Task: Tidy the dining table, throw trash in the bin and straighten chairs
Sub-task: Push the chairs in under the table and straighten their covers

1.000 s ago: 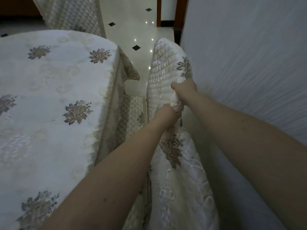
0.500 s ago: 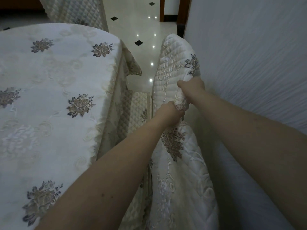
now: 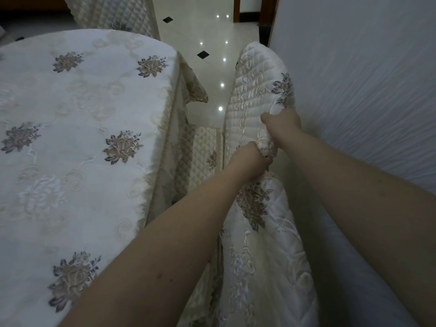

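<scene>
A dining chair in a white quilted cover [image 3: 253, 102] with embroidered flowers stands between the table and the wall, seen from behind its backrest. My left hand [image 3: 250, 159] grips a bunched fold of the cover on the backrest's edge. My right hand [image 3: 282, 122] grips the same edge a little higher. The chair's quilted seat [image 3: 200, 147] shows beneath the hanging tablecloth. The dining table [image 3: 77, 138] on the left wears a white cloth with grey-gold flowers, and nothing lies on the part in view.
A white textured wall [image 3: 365, 90] runs close along the right of the chair. A second covered chair [image 3: 113, 15] stands at the table's far side. Glossy white floor tiles [image 3: 207, 38] with black diamonds lead to a wooden door frame.
Both hands have kept their grip on the chair cover. The chair back and the table sit lower and further right in view.
</scene>
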Motion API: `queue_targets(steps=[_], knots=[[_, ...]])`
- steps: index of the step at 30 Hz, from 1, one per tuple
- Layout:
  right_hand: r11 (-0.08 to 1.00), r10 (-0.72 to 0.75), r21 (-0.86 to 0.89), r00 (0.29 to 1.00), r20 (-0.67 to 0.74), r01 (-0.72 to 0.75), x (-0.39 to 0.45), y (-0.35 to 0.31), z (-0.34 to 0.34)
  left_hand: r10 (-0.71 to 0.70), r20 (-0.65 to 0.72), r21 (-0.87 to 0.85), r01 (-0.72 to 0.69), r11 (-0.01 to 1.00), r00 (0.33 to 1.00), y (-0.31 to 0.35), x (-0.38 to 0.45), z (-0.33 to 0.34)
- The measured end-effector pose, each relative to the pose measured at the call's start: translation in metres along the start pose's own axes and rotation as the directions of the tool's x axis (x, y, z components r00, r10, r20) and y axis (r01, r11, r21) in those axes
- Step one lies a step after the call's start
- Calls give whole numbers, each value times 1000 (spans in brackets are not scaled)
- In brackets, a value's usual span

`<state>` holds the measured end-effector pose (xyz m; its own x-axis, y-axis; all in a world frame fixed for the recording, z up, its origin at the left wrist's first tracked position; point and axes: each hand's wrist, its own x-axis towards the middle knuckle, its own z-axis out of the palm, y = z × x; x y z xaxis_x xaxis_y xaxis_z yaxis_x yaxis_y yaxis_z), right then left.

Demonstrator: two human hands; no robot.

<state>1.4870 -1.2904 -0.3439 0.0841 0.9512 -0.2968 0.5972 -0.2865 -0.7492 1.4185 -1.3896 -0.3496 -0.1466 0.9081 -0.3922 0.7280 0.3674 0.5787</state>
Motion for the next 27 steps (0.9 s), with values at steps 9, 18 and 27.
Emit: queue_targets(steps=[9, 18, 27], knots=[[1000, 4, -17, 999, -46, -5, -1, 2, 5, -21, 67, -151, 31, 988, 998, -12, -3, 3], [984, 57, -175, 989, 134, -33, -23, -3, -14, 9, 102, -162, 7, 987, 995, -51, -57, -7], [951, 0, -293, 945, 327, 101, -148, 53, -30, 229, 58, 364, -234, 902, 972, -126, -144, -38]])
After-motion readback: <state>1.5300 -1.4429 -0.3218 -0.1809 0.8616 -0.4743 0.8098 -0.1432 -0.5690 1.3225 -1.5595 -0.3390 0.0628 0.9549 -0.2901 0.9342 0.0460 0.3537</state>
